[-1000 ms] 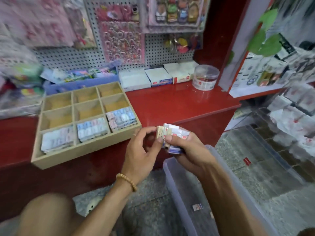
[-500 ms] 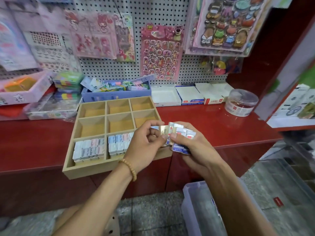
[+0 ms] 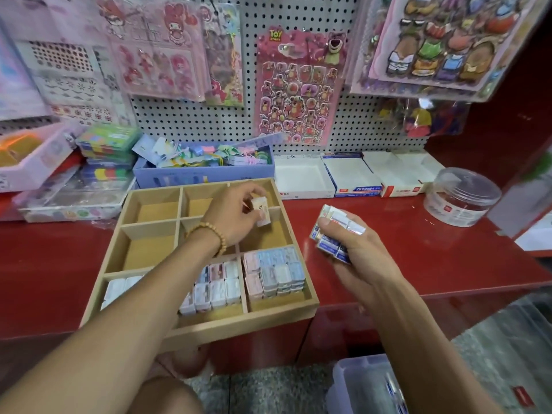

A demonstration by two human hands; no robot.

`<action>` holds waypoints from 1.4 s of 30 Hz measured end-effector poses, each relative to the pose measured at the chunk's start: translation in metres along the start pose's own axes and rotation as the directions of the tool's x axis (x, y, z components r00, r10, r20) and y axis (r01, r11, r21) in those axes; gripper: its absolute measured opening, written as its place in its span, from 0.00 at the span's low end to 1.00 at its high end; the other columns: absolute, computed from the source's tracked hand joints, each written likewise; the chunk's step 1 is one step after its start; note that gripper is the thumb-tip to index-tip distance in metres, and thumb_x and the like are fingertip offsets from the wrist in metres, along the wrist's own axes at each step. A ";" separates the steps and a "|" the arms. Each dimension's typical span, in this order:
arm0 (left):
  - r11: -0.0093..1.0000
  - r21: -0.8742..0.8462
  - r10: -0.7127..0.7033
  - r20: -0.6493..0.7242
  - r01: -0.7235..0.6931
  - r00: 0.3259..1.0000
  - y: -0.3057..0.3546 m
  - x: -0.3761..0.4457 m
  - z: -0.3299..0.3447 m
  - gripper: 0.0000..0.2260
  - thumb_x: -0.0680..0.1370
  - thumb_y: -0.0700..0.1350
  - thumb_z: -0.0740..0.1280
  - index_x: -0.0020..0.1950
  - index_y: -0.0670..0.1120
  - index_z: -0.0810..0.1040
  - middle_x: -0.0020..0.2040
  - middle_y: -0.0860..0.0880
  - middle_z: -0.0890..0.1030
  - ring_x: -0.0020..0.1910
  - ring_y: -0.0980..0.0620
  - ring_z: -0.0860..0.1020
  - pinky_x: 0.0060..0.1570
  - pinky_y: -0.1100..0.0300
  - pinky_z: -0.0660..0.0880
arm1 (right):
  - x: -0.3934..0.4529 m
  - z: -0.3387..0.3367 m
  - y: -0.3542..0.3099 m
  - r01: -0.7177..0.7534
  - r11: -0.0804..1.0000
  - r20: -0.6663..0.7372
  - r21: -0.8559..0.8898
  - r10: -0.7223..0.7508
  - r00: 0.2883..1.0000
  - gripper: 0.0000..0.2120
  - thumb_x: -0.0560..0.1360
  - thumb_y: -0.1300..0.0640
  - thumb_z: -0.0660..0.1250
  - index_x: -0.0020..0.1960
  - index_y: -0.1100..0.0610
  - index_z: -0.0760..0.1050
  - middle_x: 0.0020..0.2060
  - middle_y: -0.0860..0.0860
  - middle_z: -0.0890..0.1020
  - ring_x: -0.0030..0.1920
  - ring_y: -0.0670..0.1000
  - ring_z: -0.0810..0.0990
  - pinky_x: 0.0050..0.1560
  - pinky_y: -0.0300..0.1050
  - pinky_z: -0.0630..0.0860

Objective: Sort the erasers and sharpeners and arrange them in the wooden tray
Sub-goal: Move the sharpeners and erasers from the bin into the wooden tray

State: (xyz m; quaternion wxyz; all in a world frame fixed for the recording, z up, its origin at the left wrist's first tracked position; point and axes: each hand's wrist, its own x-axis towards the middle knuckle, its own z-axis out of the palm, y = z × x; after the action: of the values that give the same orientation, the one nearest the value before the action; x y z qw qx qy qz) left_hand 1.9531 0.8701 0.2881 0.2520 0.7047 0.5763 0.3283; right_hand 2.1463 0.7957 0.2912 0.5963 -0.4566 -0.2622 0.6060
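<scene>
Wooden tray (image 3: pixel 280 307) sits on the red bench (image 3: pixel 418 258), its near row packed with small erasers (image 3: pixel 273 274) just below the left hand (image 3: pixel 236 216). That hand's fingers pinch one white eraser (image 3: pixel 262 211) over the tray's middle-right compartment. Beside the tray, the right hand (image 3: pixel 355 249) curls its fingers around a stack of erasers (image 3: pixel 334 234).

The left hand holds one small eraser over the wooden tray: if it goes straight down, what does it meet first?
Probably the bare floor of the middle-row right compartment of the wooden tray, under the left hand and its eraser; depth is unclear.
</scene>
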 end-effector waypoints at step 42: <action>0.923 -0.382 0.048 0.234 0.047 0.971 0.032 0.010 -0.031 0.10 0.75 0.32 0.68 0.52 0.43 0.81 0.33 0.51 0.75 0.27 0.56 0.76 0.38 0.57 0.77 | 0.016 0.054 0.000 0.041 0.997 0.193 -0.070 -0.026 0.981 0.08 0.76 0.62 0.68 0.54 0.58 0.76 0.41 0.55 0.85 0.37 0.50 0.84 0.41 0.44 0.79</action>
State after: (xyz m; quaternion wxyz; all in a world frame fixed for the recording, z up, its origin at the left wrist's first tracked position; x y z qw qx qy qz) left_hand 1.9512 0.8725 0.3338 0.4528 0.6761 0.4658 0.3476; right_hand 2.1017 0.8231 0.3112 0.5610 -0.4133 -0.3484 0.6270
